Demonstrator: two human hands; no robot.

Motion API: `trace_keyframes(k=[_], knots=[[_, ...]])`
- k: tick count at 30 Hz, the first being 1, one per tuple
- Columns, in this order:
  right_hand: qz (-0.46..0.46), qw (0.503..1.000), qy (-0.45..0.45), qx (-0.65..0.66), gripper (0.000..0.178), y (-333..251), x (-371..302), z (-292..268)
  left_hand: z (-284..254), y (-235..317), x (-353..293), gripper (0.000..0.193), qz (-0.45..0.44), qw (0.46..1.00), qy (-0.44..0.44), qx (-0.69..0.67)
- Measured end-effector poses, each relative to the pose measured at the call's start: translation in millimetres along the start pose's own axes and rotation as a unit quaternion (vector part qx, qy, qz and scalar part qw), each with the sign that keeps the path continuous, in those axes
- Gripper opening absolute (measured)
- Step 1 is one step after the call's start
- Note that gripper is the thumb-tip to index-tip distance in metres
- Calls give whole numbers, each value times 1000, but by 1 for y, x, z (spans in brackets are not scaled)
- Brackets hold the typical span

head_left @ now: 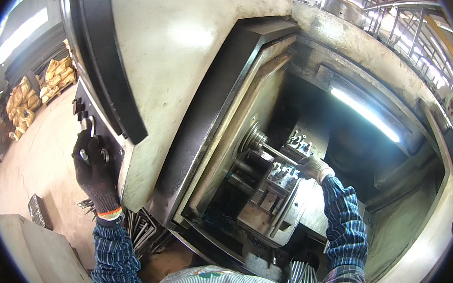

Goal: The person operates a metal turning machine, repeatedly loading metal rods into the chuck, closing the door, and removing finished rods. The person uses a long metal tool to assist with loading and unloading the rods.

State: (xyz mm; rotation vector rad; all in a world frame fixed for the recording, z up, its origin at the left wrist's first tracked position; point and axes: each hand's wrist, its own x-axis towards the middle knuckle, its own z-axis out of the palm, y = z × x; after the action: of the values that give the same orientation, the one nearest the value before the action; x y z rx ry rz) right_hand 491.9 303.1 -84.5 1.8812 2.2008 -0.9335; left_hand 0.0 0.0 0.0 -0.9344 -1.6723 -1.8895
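We look down into the open bay of a metalworking machine, lit by a bright tube lamp [364, 114] along its upper wall. Our right hand [316, 169], in a pale glove, reaches in from the lower right, its fingers closed around the outer end of a slim metal rod [280, 154]. The rod's other end sits in a round chuck [255, 138] on the bay's left side, so the rod slants down to the right, between two sets of bolted tool holders [284, 173]. Our left hand [94, 165], in a black glove, is outside the bay at far left, its fingers against a dark control panel [115, 147] with knobs; we cannot tell whether they grip one. Both forearms wear blue striped sleeves. A bundle of metal bars [302, 276] lies near our right elbow, and yellowish sacks [22, 105] stand on the floor [38, 166] at left.
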Motion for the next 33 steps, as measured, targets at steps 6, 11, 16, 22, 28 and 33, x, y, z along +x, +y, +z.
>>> trace_keyframes(k=[6, 11, 16, 22, 28, 33], knots=[[-123, 984, 74, -108, 75, -103, 21, 28, -2, 23, 1, 33, -94, 993, -17, -70], [-159, 976, 103, -108, 83, -144, 13, 51, -16, 20, -1, 32, -26, 999, -39, 0], [-120, 987, 88, -62, 86, -122, -4, 40, 0, 13, 6, 30, -43, 992, -80, 93], [-160, 979, 125, -10, 72, -117, 27, 53, -12, 26, -11, 40, 74, 992, -45, 87], [-119, 984, 118, -62, 84, -117, 34, 47, -32, 45, -35, 50, 85, 964, -132, 215], [-38, 968, 216, -121, 106, -127, 21, 51, -35, 51, -27, 49, 70, 934, -185, 299]])
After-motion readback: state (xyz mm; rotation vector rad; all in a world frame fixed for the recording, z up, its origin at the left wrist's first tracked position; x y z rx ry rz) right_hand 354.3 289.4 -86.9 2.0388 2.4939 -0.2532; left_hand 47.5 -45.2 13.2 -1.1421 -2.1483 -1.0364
